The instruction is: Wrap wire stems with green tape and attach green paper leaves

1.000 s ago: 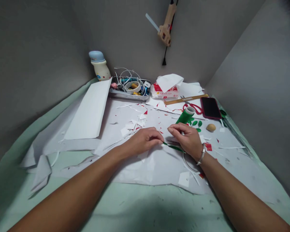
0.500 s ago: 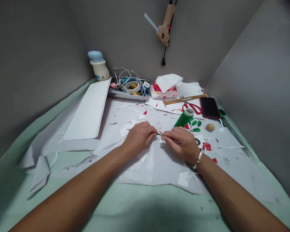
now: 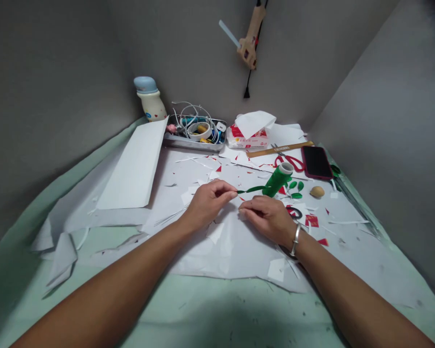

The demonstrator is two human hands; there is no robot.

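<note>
My left hand [image 3: 208, 203] pinches the end of a thin green strip [image 3: 252, 190], possibly tape-wrapped wire, which runs right towards a roll of green tape [image 3: 277, 180]. The strip's far end lies against the roll. My right hand [image 3: 266, 217] rests just below the strip on a white paper sheet [image 3: 232, 246], fingers curled together and nothing visible in them. Several small green paper leaves [image 3: 294, 189] lie right of the roll. A silver bangle [image 3: 295, 240] circles my right wrist.
White and red paper scraps litter the sheet. Behind stand a metal tray of cables [image 3: 195, 135], a tissue packet [image 3: 247, 131], a ruler [image 3: 279, 150], red scissors [image 3: 289, 162] and a phone [image 3: 316, 163]. A folded white sheet [image 3: 132, 164] lies left. A glue gun [image 3: 248, 36] hangs on the wall.
My right hand has let go of the green strip and dropped slightly lower. The strip now points right from my left hand towards the tape roll.
</note>
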